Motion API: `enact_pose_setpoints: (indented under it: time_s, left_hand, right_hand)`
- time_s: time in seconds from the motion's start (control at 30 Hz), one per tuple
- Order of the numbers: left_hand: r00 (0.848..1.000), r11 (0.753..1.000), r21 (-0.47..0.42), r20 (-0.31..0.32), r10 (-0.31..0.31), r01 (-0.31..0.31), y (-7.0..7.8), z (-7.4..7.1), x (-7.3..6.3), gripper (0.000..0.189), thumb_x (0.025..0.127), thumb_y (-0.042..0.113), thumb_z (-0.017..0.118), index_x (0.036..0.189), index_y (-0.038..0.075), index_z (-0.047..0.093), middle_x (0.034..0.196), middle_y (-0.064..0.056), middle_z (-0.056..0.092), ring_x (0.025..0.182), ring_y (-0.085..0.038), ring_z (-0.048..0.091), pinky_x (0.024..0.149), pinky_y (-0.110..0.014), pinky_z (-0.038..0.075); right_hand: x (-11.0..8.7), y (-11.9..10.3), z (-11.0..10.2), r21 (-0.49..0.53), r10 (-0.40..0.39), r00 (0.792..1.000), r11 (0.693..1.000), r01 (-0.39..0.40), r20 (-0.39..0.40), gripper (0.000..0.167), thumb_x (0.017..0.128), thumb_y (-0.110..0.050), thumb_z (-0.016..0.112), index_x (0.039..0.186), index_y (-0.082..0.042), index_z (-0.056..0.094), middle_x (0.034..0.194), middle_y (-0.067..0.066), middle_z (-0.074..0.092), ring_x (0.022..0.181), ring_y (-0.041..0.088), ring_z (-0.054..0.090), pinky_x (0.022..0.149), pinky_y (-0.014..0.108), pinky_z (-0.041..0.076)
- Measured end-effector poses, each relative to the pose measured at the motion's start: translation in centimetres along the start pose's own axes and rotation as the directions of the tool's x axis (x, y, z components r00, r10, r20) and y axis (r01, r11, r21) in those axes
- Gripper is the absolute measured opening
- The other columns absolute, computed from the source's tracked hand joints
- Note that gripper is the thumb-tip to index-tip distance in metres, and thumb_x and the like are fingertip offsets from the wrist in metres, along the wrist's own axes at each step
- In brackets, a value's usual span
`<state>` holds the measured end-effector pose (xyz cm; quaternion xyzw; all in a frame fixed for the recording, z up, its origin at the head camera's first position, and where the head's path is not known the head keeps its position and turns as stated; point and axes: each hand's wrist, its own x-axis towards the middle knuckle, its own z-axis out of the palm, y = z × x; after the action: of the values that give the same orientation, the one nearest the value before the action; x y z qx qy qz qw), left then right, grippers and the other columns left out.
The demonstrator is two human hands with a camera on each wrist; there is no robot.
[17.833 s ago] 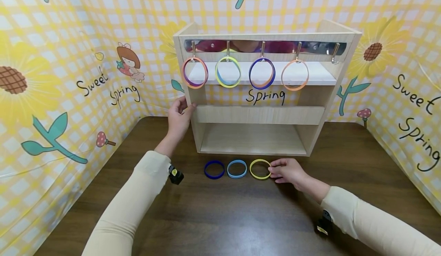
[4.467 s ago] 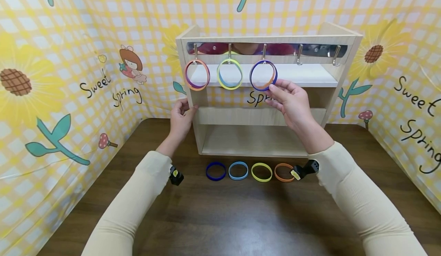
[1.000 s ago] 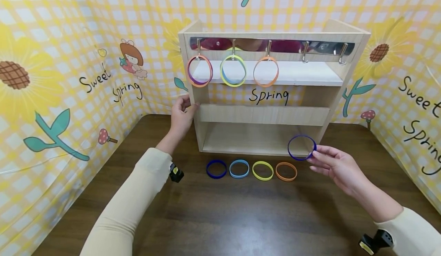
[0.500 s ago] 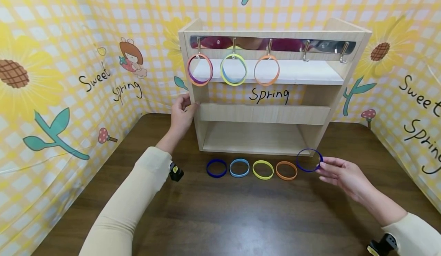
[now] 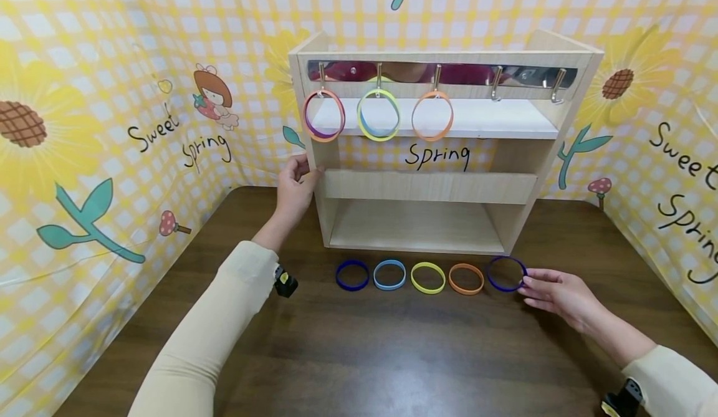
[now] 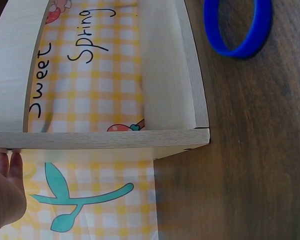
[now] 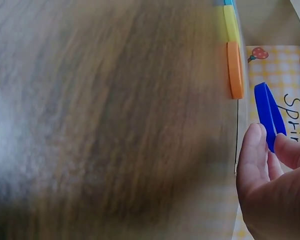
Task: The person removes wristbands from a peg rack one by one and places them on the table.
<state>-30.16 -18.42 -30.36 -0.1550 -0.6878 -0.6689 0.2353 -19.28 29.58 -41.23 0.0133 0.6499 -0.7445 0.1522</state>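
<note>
My right hand (image 5: 563, 298) pinches the right side of a dark blue silicone wristband (image 5: 489, 278) at table height, beside an orange wristband (image 5: 466, 290). In the right wrist view, thumb and fingers meet on this blue band (image 7: 268, 107). Further left, a yellow wristband (image 5: 428, 290), a light blue one (image 5: 389, 286) and another dark blue wristband (image 5: 352, 287) continue the row. My left hand (image 5: 293, 189) holds the left side panel of the wooden shelf (image 5: 429, 186), thumb at its front edge; the left wrist view shows fingers (image 6: 15, 167) against the panel's outer face.
From the metal hook rail (image 5: 468, 74) hang an orange-and-purple pair (image 5: 305, 116), a yellow-and-light-blue pair (image 5: 360, 115) and one orange band (image 5: 414, 121). Two more hooks follow at the right. The shelf stands on a dark wooden table (image 5: 359, 354) before checked cloth walls.
Across the frames, the orange band left the fourth hook for the table row. The dark blue band came off the third hook; my right hand has lowered it beside the row. The left hand stayed.
</note>
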Motion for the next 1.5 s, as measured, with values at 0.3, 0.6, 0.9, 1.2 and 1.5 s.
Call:
enact_pose_setpoints:
  time_s: [0.3, 0.6, 0.9, 1.2, 1.5]
  left_hand:
    - [1.000, 1.000, 0.012, -0.004, -0.021, 0.021, -0.01, 0.01, -0.05, 0.035, 0.090, 0.000, 0.061, 0.122, -0.013, 0.053, 0.108, -0.019, 0.059, 0.097, -0.016, 0.057, 0.080, -0.025, 0.048]
    - [1.000, 1.000, 0.009, -0.008, -0.019, 0.019, -0.08, 0.02, -0.03, 0.035, 0.089, -0.001, 0.061, 0.121, -0.014, 0.053, 0.100, -0.005, 0.059, 0.095, -0.013, 0.057, 0.080, -0.026, 0.048]
    - [1.000, 1.000, 0.014, -0.006, -0.020, 0.020, -0.02, -0.01, -0.10, 0.035, 0.089, 0.000, 0.061, 0.121, -0.013, 0.053, 0.099, -0.001, 0.059, 0.096, -0.015, 0.057, 0.079, -0.025, 0.048]
    - [1.000, 1.000, 0.014, -0.004, -0.016, 0.016, 0.02, 0.01, -0.02, 0.035, 0.089, -0.001, 0.061, 0.121, -0.014, 0.053, 0.100, -0.003, 0.058, 0.095, -0.012, 0.057, 0.079, -0.025, 0.048]
    - [1.000, 1.000, 0.010, 0.006, -0.003, 0.003, 0.04, -0.04, -0.04, 0.036, 0.089, -0.002, 0.060, 0.121, -0.017, 0.051, 0.109, -0.025, 0.058, 0.095, -0.013, 0.057, 0.079, -0.024, 0.048]
  right_hand:
    - [-0.09, 0.19, -0.34, -0.101, 0.039, 0.999, 0.994, -0.040, -0.014, 0.027, 0.095, -0.001, 0.059, 0.119, 0.011, 0.054, 0.095, 0.005, 0.070, 0.086, 0.018, 0.069, 0.078, 0.034, 0.055]
    - [-0.02, 0.49, -0.71, -0.135, 0.074, 0.997, 0.988, -0.074, -0.006, 0.027, 0.094, 0.000, 0.059, 0.118, 0.011, 0.056, 0.094, 0.005, 0.069, 0.086, 0.017, 0.069, 0.077, 0.034, 0.055]
    - [0.02, 0.60, -0.69, -0.151, 0.070, 0.997, 0.986, -0.071, -0.012, 0.025, 0.094, 0.002, 0.058, 0.117, 0.012, 0.057, 0.094, 0.006, 0.069, 0.084, 0.016, 0.069, 0.076, 0.034, 0.056]
    - [0.17, 0.55, -0.37, -0.221, 0.060, 0.996, 0.972, -0.075, -0.074, 0.031, 0.092, 0.001, 0.061, 0.119, 0.014, 0.055, 0.092, 0.004, 0.070, 0.084, 0.014, 0.069, 0.074, 0.034, 0.056]
    - [0.33, 0.74, -0.28, -0.276, 0.049, 0.993, 0.958, -0.077, -0.109, 0.033, 0.092, -0.002, 0.064, 0.119, 0.015, 0.055, 0.092, 0.003, 0.069, 0.083, 0.014, 0.068, 0.073, 0.034, 0.056]
